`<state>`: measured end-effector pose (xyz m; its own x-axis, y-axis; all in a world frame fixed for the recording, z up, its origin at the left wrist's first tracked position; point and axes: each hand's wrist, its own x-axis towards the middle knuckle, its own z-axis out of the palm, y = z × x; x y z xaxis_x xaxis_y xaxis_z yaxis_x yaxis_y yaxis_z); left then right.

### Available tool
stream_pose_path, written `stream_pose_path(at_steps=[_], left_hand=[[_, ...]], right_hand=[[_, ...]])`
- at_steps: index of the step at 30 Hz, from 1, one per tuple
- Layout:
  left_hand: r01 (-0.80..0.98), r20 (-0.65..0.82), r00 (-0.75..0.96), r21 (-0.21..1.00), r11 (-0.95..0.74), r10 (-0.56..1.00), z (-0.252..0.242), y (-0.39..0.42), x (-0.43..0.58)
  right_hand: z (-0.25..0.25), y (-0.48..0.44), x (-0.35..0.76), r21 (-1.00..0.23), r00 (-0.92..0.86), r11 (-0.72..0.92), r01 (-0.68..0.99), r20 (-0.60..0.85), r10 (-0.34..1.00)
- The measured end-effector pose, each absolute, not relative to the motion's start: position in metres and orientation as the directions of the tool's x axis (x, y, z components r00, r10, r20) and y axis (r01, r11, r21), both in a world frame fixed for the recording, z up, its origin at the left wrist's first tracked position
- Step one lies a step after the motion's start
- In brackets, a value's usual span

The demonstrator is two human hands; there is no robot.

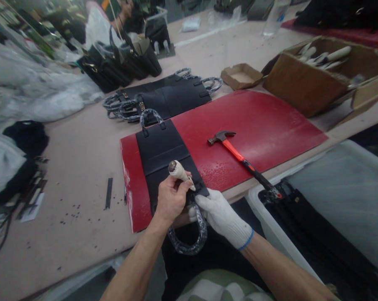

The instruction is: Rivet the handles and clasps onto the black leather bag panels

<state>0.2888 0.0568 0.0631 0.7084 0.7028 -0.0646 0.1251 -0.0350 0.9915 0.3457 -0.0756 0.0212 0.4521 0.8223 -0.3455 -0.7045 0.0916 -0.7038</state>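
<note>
Fingers [186,187] of the bare left hand [173,196] were closed around a tool [180,171] wrapped in pale tape, held at a tilt with its lower end at the foot of the near handle [203,234]. The gloved right hand [222,213] gripped the panel [162,146] at its near corner, thumb on top, the other fingers mostly hidden beneath.

The panel, black and creased across, lay flat on a red board [254,121] at the table's [78,167] near edge. Its near handle hung over that edge in clear wrap; its far handle [151,111] stood out beyond the other end.

The far handle looked fixed at both feet, so that end was probably done. At the near end both hands were busy around one foot, and whether it was fully fastened could not be told; work there seemed unfinished.

A hammer [243,162] lay unheld to the right, its head on the board and its grip reaching over a white bin [258,207] with dark pieces inside. Small dark bits [77,207] were scattered on the table to the left. Past the panel, a stack [173,94] of similar panels with wrapped handles lay flat; how complete those were could not be judged. Black bags [119,62] stood farther back.
</note>
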Motion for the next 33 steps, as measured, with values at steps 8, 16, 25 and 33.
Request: stream_pose_path(at_steps=[8,16,25,33], left_hand=[[0.145,-0.032,0.72,0.984,-0.105,0.693,0.051,0.062,0.29],[0.098,0.023,0.743,0.985,-0.142,0.669,0.033,0.057,0.287],[0.071,0.11,0.763,0.965,-0.252,0.637,0.028,0.055,0.28],[0.067,0.176,0.764,0.935,-0.347,0.621,0.027,0.053,0.278]], right_hand=[[0.033,-0.081,0.335,-0.675,0.456,0.0,-0.738,-0.499,0.737],[0.025,-0.092,0.34,-0.8,0.461,-0.258,-0.542,-0.54,0.704],[0.029,-0.125,0.36,-0.8,0.472,-0.571,-0.185,-0.582,0.663],[0.069,-0.16,0.428,-0.702,0.861,-0.632,0.328,-0.053,0.506]])
